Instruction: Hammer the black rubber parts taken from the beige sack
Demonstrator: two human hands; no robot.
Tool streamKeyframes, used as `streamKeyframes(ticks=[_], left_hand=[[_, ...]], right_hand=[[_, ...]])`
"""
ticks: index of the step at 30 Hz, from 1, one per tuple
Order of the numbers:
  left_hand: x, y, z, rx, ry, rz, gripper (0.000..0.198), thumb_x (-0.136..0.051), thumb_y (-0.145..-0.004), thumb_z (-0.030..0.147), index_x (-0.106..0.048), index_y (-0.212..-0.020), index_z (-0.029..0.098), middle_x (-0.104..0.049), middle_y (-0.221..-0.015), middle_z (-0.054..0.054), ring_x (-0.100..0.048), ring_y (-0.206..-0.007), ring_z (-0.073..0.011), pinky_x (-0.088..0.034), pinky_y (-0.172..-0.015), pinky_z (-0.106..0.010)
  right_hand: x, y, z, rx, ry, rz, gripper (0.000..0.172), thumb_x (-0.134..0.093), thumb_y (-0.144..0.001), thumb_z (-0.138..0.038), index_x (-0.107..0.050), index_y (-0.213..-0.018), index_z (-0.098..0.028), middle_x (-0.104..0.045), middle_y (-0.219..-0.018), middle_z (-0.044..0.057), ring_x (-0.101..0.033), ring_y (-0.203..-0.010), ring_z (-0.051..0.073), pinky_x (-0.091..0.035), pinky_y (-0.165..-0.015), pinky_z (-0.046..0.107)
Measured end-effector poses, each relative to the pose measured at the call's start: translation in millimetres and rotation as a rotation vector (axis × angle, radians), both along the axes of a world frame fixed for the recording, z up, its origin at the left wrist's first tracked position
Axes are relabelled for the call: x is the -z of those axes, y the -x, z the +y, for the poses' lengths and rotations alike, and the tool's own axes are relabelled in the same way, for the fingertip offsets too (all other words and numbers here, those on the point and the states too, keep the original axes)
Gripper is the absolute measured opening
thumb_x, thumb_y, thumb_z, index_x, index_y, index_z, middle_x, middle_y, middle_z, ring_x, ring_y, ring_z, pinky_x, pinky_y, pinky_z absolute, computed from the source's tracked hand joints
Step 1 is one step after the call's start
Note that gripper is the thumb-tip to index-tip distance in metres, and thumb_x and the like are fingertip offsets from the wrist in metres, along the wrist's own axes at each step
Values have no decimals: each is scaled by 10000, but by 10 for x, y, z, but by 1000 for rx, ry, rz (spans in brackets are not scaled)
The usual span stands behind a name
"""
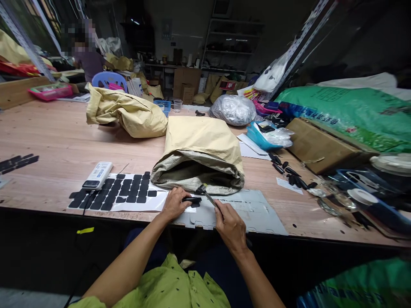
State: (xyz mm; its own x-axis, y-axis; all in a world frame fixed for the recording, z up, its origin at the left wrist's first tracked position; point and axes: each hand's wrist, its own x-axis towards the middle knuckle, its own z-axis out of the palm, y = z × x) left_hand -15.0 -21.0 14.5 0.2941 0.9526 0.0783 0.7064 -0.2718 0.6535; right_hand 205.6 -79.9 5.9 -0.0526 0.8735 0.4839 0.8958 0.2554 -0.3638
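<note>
Small black elongated piece (193, 199), held by my left hand (175, 202) over a flat grey sheet (261, 214) at the pinkish wood-grain tabletop's (48, 141) near edge.
Pale shelving (233, 51) stands at the back of the dim room (189, 32); the piece looks slim and slightly glossy, and my right hand (230, 224) grips a metal-shafted, hammer-like tool (209, 196), its head just beside the piece.

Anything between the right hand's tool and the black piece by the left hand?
Nothing visible blocks the tool from the black piece. The left hand holds the piece's left end; the open bag lies just beyond.
</note>
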Motion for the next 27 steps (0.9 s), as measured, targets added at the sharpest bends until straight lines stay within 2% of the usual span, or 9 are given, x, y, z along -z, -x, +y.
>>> streamKeyframes(ticks=[3,6,9,11,13,17,19,23,27], left_hand=[[-21,19,9,33,3,15,197,-604,-865,281,-707,-1026,234,-628,-989,-31,-512,-948,-209,-380,-850,-354],[-52,49,-15,82,-7,29,199,-583,-886,310,-697,-1028,230,-625,-982,-32,-507,-948,-212,-381,-853,-365],[-57,70,-160,172,-42,0,180,-585,-891,325,-694,-1008,242,-621,-996,-32,-511,-975,-216,-389,-880,-378],[-35,76,-325,258,-101,-20,153,-603,-878,295,-686,-996,245,-608,-1120,-43,-502,-1079,-235,-378,-956,-407],[0,79,-501,308,-183,-11,156,-615,-863,254,-671,-1008,234,-540,-1302,-64,-444,-1224,-267,-328,-1054,-451],[39,97,-711,274,-271,34,167,-585,-885,237,-659,-1034,221,-347,-1509,-99,-323,-1375,-302,-267,-1130,-506],[38,123,-739,302,-290,51,174,-573,-900,253,-666,-1044,227,-284,-1552,-101,-295,-1407,-305,-246,-1147,-524],[65,178,-746,438,-324,123,195,-608,-879,251,-673,-1060,222,-205,-1605,-93,-266,-1445,-302,-156,-1195,-528],[171,152,-744,475,-304,262,103,-693,-802,217,-700,-902,190,-139,-1631,-76,-218,-1464,-339,-125,-1196,-552]], right_hand=[[72,-132,89,37,-59,-205,289,-466,-950,-250,-668,-1150,-199,-679,-885,61,-567,-837,203,-431,-777,323],[137,-157,113,71,-66,-272,256,-483,-940,-250,-673,-1103,-198,-655,-872,56,-534,-835,198,-403,-768,312],[157,-117,100,101,-63,-275,223,-506,-924,-256,-672,-1062,-200,-637,-890,51,-511,-845,195,-388,-776,307],[156,-93,93,115,-68,-269,216,-516,-916,-257,-669,-1058,-202,-629,-897,49,-502,-847,194,-381,-775,306],[155,-82,90,123,-73,-263,216,-520,-911,-256,-669,-1059,-206,-626,-902,50,-499,-852,194,-374,-773,306],[150,-82,91,133,-70,-267,208,-525,-903,-255,-671,-1044,-210,-624,-893,50,-497,-845,197,-366,-761,310],[144,-82,90,136,-70,-270,207,-524,-901,-251,-672,-1039,-208,-623,-886,52,-497,-841,199,-362,-757,311],[133,-77,87,137,-76,-277,203,-532,-896,-247,-671,-1038,-207,-621,-882,48,-492,-838,200,-360,-761,310],[131,-71,86,137,-77,-279,198,-539,-893,-245,-672,-1036,-209,-623,-882,44,-488,-833,199,-356,-755,310]])
